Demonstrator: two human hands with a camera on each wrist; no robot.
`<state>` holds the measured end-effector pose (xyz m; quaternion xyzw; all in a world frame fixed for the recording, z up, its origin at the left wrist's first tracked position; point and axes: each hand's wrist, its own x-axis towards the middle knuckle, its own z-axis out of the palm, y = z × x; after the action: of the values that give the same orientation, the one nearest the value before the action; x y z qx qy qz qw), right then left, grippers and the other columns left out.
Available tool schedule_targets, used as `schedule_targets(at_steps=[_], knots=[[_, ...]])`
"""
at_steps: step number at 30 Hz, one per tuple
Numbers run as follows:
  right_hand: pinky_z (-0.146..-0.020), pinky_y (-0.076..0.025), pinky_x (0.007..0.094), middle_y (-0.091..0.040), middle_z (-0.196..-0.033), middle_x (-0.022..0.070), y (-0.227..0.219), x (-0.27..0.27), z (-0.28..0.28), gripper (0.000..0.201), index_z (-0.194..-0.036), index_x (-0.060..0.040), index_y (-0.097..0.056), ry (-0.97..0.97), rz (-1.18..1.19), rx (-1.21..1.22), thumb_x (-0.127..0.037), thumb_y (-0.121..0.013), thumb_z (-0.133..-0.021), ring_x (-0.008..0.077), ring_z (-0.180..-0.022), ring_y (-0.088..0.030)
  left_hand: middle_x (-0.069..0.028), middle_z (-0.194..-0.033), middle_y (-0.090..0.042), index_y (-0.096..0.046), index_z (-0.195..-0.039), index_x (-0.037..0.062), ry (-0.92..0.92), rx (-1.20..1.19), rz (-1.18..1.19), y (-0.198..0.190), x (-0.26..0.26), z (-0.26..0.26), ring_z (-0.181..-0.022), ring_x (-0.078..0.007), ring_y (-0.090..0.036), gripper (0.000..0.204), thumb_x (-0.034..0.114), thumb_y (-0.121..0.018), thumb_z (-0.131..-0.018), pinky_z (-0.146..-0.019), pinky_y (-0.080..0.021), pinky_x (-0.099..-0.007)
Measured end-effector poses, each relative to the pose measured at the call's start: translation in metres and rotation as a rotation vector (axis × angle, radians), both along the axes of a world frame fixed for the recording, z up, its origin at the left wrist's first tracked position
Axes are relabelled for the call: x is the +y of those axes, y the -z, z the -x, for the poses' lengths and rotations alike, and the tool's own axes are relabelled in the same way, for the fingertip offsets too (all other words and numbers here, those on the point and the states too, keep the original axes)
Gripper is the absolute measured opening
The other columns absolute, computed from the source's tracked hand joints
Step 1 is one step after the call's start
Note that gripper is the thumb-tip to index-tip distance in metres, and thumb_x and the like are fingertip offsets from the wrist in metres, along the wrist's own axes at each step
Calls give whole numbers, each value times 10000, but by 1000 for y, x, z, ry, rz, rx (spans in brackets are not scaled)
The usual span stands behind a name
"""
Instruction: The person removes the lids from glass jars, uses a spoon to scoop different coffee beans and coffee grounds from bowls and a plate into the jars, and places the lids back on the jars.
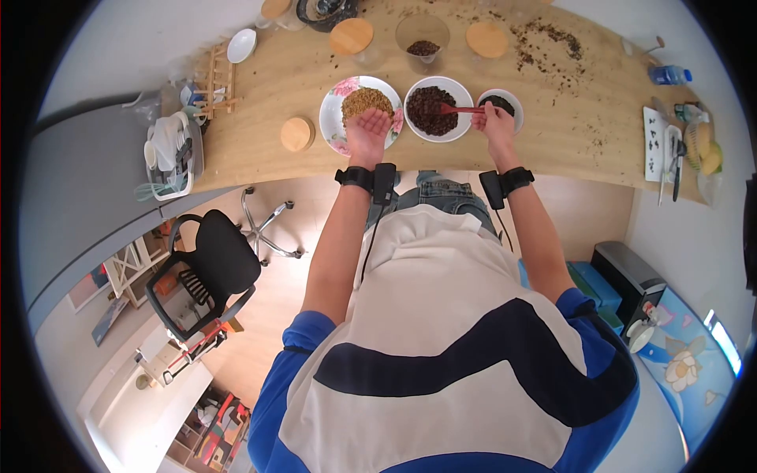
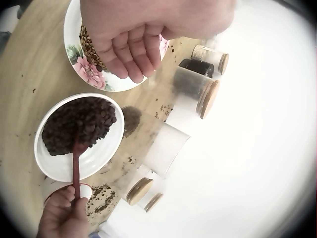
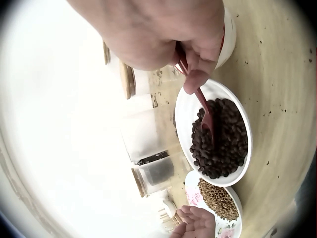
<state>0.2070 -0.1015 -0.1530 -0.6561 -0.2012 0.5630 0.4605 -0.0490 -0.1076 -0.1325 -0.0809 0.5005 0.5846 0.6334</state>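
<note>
right hand (image 1: 495, 132): pinches red spoon (image 1: 457, 109) by its handle, likely keeping fingers clear of dark beans (image 1: 428, 114) | spoon end: among beans in white bowl (image 1: 465, 94) | left hand (image 1: 368, 137): open, palm up, over grain (image 1: 364, 100) on flowered plate (image 1: 330, 122), reason unclear

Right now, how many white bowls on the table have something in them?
2. The larger white bowl, holding dark beans, sits just right of the floral plate; the smaller white bowl, with dark contents, is right of that, partly behind the right hand. None other shows.
</note>
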Motion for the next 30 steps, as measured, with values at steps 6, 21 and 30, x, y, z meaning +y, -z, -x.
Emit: schedule_targets(at_steps=[6, 21, 30], knots=[[-548, -500, 270, -616, -726, 111, -2, -7, -12, 275, -905, 43, -536, 26, -4, 112, -224, -476, -928, 156, -587, -596, -206, -1035, -533, -479, -1027, -81, 128, 16, -49, 6, 13, -22, -1010, -312, -523, 351, 208, -342, -881, -961, -413, -409], [-557, -465, 225, -618, -755, 81, -65, -14, -25, 255, -934, 3, -545, 15, -120, 196, -248, -505, -918, 121, -629, -580, -261, -1153, -489, -447, -1080, -124, 186, -149, -152, -7, 42, -90, -1126, -339, -467, 414, 192, -252, -897, -1008, -367, -424], [-561, -475, 239, -615, -753, 98, -106, 28, -10, 227, -919, 26, -533, 66, -210, 168, -196, -487, -922, 136, -633, -583, -250, -1132, -497, -456, -1080, -118, -2, -445, -248, -64, 89, -107, -1097, -356, -475, 410, 172, -237, -891, -991, -382, -457]])
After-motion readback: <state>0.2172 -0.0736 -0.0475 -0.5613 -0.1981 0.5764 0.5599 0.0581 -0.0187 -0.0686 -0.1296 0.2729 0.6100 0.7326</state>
